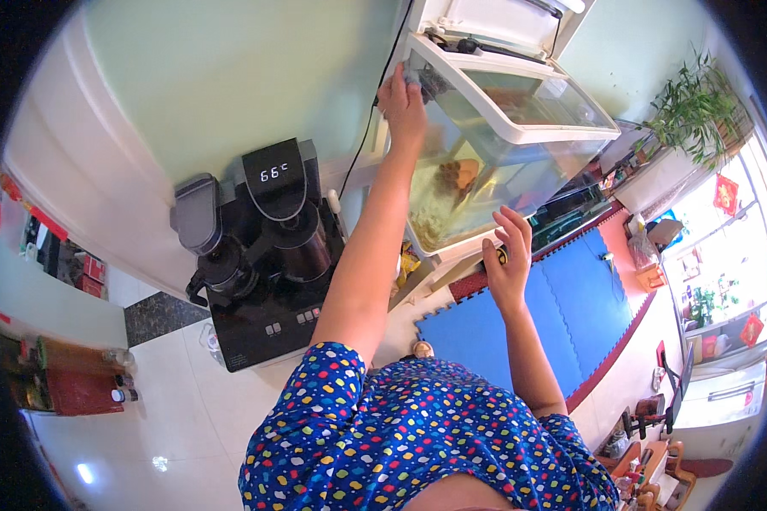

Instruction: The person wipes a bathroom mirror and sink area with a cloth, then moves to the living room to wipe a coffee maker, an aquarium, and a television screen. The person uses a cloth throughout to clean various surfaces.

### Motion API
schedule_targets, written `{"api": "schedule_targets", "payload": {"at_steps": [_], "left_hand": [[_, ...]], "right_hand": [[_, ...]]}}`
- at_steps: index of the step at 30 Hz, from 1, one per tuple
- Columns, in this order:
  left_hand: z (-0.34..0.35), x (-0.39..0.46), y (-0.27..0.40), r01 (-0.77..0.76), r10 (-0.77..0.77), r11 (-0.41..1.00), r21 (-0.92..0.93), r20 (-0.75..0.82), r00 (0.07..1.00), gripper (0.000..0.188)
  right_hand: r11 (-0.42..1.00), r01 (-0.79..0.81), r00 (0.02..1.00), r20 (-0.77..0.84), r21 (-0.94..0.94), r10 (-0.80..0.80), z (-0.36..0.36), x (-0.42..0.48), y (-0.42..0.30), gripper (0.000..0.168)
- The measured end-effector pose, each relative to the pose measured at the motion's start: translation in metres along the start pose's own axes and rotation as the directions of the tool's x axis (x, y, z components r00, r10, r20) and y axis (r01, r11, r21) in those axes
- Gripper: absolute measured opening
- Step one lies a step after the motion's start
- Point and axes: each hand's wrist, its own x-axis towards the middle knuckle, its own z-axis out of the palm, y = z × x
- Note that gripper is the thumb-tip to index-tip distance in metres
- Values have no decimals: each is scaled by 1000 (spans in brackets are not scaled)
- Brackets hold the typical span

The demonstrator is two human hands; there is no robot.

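Observation:
A glass fish tank (466, 172) with a white rim and a raised white lid (479, 25) stands before me. My left hand (404, 105) reaches up to its left upper corner, fingers bent at the edge. A greyish patch shows beside the fingertips; whether it is held cannot be told. My right hand (510, 262) is near the tank's lower front edge with its fingers apart. A small black-and-yellow thing (502, 255) shows between thumb and fingers; its exact relation to the hand is unclear. Inside the tank lie a brownish clump (450, 177) and pale gravel (431, 223).
At left, a black tea bar machine (275, 313) carries a glass pot (227, 271) and a dark kettle (297, 249), with a lit temperature display. A black cable (361, 144) runs down the wall. Blue foam mats (550, 306) cover floor to the right. A leafy plant (693, 105) stands beyond.

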Motion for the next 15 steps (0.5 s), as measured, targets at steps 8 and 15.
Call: {"api": "schedule_targets", "payload": {"at_steps": [8, 15], "left_hand": [[-24, -209, -14, 595, -595, 804, 14, 43, 803, 50], [-29, -230, 26, 330, -329, 944, -4, 80, 941, 47]], "right_hand": [[982, -108, 994, -1, 157, 109, -6, -8, 24, 37], [960, -161, 987, 51, 229, 154, -5, -22, 40, 33]]}}
